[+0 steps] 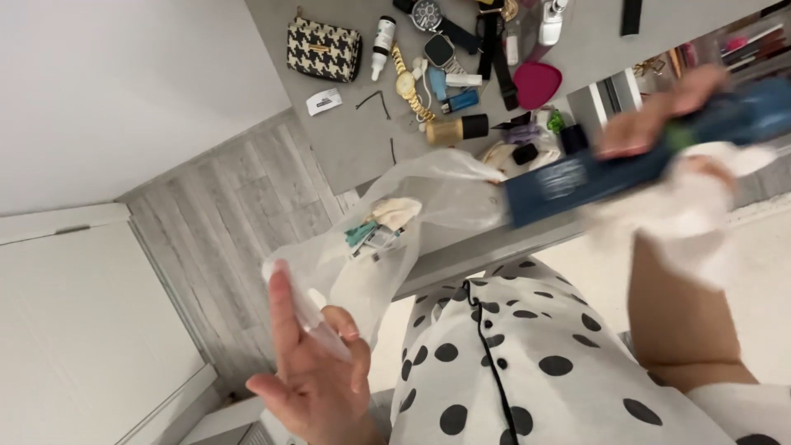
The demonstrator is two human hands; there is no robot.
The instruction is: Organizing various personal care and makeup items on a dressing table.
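Observation:
My left hand (309,363) is low at the left and pinches the edge of a clear plastic bag (387,222) that hangs off the grey desk's (346,140) edge. The bag holds scraps of paper and small wrappers. My right hand (659,124) is raised at the upper right, blurred, gripping a long dark blue box or tube (593,177) together with a white tissue (700,206). The near end of the blue item points toward the bag's open mouth.
On the desk lie a houndstooth pouch (323,49), several watches (408,82), a small white bottle (381,41), a gold-capped bottle (457,128) and a pink heart-shaped case (537,82). Grey wood floor (222,214) and white cabinet (74,313) lie left. My polka-dot clothing (527,371) fills the bottom.

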